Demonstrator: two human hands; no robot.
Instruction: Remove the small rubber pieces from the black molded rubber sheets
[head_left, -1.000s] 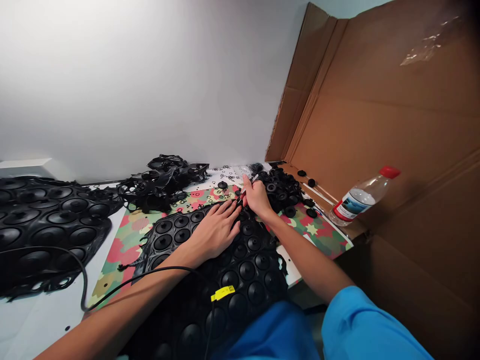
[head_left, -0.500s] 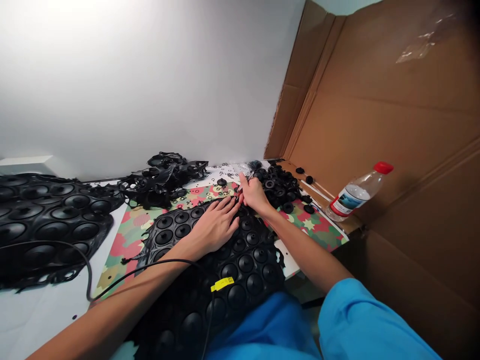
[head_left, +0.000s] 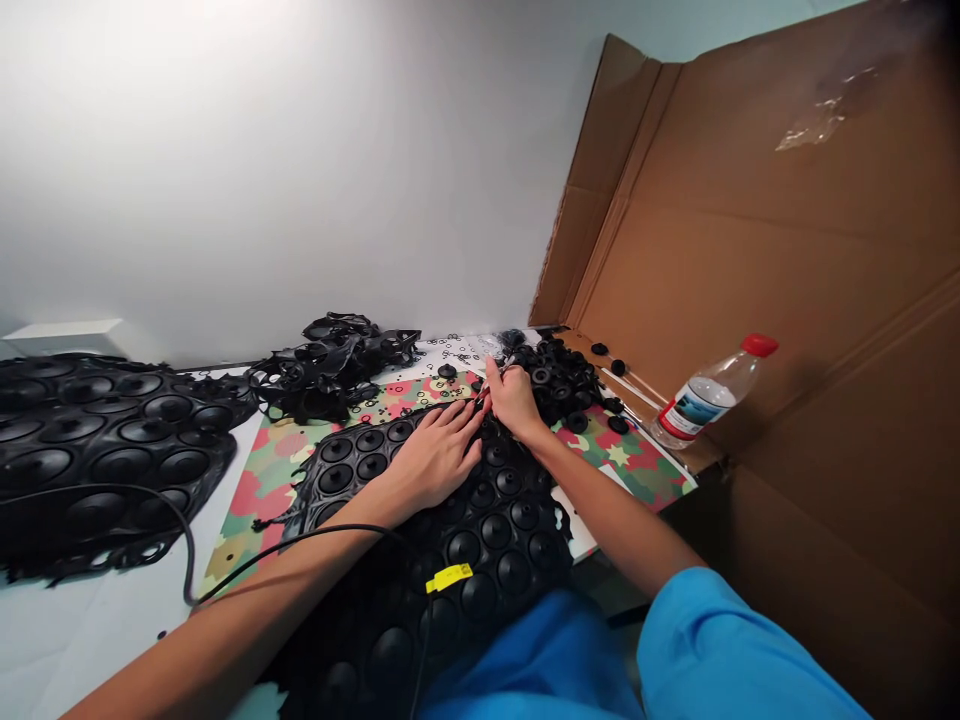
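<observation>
A black rubber sheet of moulded round caps [head_left: 495, 530] lies over a camouflage-patterned board [head_left: 259, 465] and hangs toward my lap. My left hand [head_left: 439, 455] rests flat on the sheet's far part, fingers stretched out and fingertips close to my right hand. My right hand [head_left: 512, 400] is closed round a slim metal tool [head_left: 482, 394], its tip pointing down at the sheet's far edge. The kind of tool is too small to tell. Right beyond this hand lies a heap of loose black rubber caps [head_left: 559, 375].
Torn black rubber scraps [head_left: 330, 365] are piled at the back. Another capped sheet [head_left: 97, 440] lies at left. Small black rings [head_left: 457, 350] are scattered behind. A red-capped bottle [head_left: 709, 395] stands before a cardboard wall [head_left: 750, 220]. A black cable [head_left: 300, 538] crosses my left forearm.
The whole view has shifted slightly. My right hand has turned a little at the sheet's far edge, and more of the metal tool shows. My left hand stays flat in place.
</observation>
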